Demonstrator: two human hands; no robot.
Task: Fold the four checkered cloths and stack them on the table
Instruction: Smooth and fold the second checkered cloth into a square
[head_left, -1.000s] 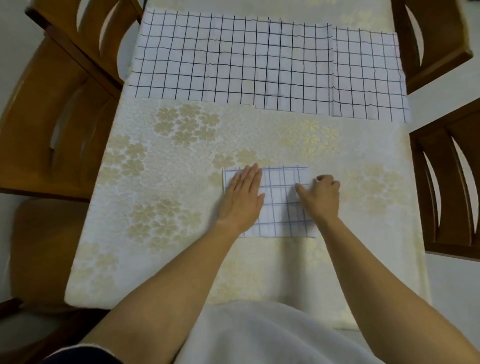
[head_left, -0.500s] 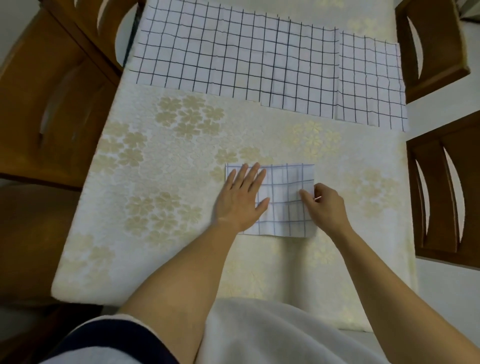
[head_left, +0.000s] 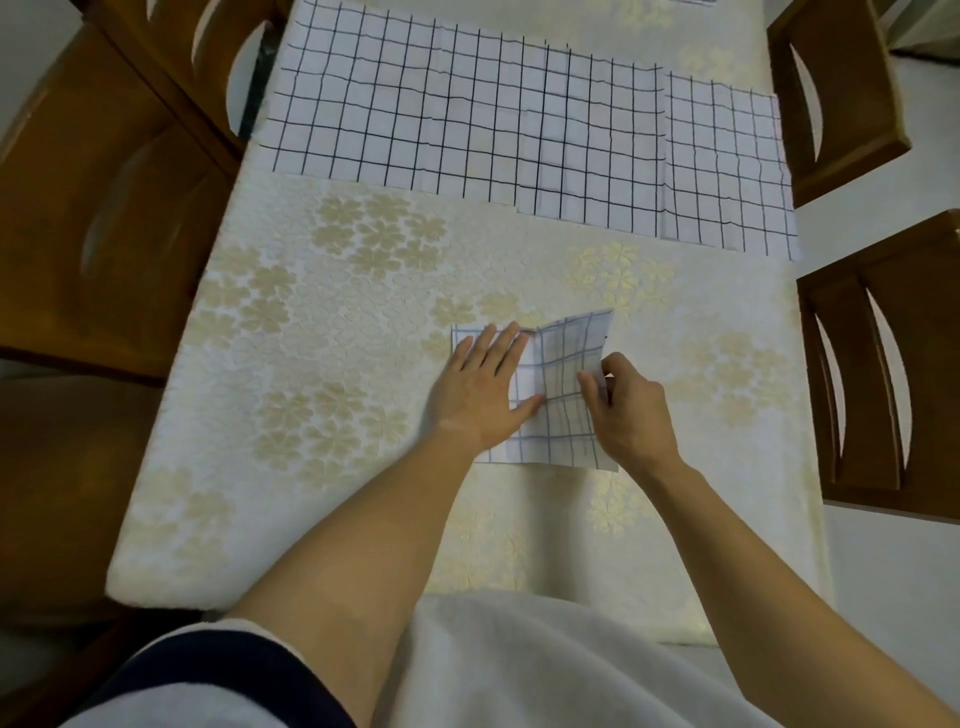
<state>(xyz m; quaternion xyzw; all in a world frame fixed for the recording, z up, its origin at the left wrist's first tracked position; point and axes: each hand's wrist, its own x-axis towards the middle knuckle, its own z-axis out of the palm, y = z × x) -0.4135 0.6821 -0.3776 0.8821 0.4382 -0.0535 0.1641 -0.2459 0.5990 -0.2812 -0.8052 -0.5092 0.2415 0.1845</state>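
Cloth (head_left: 563, 374) is lying on the bench (head_left: 311, 322); your left hand (head_left: 483, 395) is pressing it, fingers spread, your right hand (head_left: 628, 415) pinching its raised edge.

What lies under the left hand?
The folded checkered cloth, pressed flat by the left hand; the right hand pinches its raised right edge. The cloth beneath the palm is covered.

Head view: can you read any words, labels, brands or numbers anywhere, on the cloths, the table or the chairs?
None: no text can be read anywhere.
The folded cloth and the flat cloths carry only dark grid lines, the tablecloth only pale flowers, and the chairs are plain wood.
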